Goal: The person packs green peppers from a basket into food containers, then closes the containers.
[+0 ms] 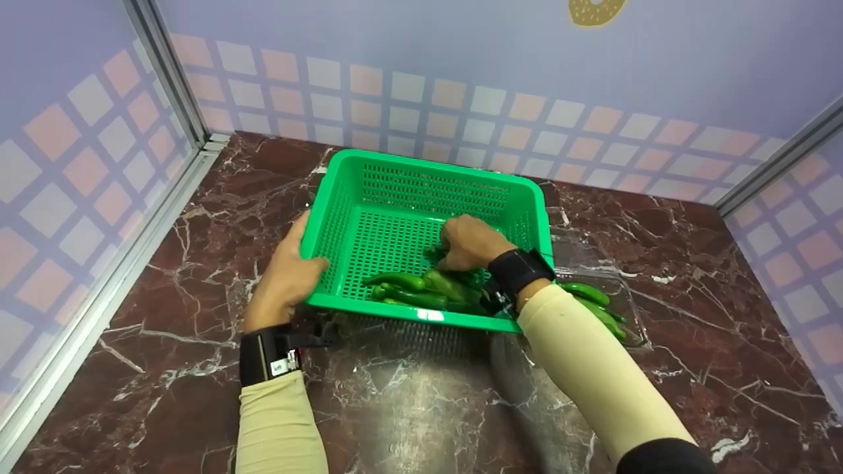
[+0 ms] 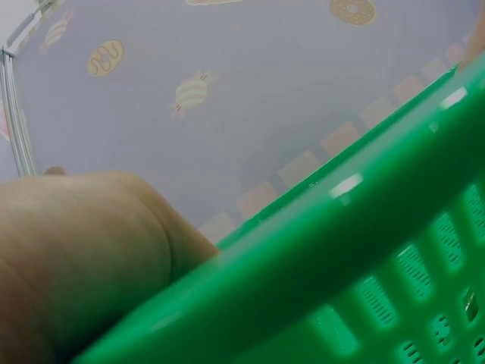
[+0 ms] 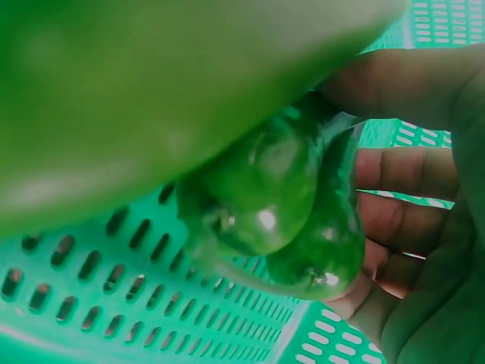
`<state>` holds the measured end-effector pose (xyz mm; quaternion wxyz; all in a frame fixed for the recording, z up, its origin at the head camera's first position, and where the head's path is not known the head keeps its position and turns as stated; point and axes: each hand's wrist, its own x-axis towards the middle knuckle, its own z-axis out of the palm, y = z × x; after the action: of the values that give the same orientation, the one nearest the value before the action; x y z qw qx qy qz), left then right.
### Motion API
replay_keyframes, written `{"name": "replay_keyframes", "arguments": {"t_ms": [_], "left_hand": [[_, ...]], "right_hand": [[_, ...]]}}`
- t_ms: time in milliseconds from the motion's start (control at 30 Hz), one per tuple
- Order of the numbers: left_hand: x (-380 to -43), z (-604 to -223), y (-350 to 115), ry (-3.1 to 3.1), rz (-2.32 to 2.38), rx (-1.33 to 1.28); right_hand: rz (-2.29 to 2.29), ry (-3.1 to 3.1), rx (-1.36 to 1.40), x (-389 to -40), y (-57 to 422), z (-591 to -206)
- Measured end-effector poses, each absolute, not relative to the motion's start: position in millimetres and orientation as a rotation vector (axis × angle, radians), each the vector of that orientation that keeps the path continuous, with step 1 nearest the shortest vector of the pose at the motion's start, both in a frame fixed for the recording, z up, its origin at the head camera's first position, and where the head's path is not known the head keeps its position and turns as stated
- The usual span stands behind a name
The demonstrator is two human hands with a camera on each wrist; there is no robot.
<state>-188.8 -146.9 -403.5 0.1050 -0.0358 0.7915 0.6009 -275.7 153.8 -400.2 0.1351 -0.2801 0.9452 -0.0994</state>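
Note:
A green perforated plastic basket (image 1: 435,166) stands tilted on the marble surface, with several long green peppers (image 1: 415,297) lying along its near side. My left hand (image 1: 284,280) grips the basket's left wall, thumb over the rim; the left wrist view shows the thumb base (image 2: 98,250) against the green edge. Inside the basket is my right hand (image 1: 475,240), near the middle. From the right wrist, its curled fingers (image 3: 409,167) hold glossy green peppers (image 3: 322,254) with some clear plastic around them. A large green pepper (image 3: 151,106) fills that view's upper left.
Right of the basket, partly behind my right forearm, is a clear plastic tray (image 1: 633,309) with several green peppers (image 1: 596,296). A tiled-pattern wall (image 1: 408,99) rises behind the basket, and side panels close in the surface at left and right.

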Motion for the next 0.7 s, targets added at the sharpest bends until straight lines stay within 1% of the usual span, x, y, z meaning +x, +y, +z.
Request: {"name": "replay_keyframes", "arguments": {"t_ms": [367, 700], "left_hand": [[-191, -403, -144, 2.301, 1.790, -0.114], [-191, -401, -142, 2.263, 1.783, -0.126]], "right_hand": [[-0.324, 2.724, -0.801, -276, 161, -383], [-0.302, 2.726, -0.833, -275, 155, -352]]}}
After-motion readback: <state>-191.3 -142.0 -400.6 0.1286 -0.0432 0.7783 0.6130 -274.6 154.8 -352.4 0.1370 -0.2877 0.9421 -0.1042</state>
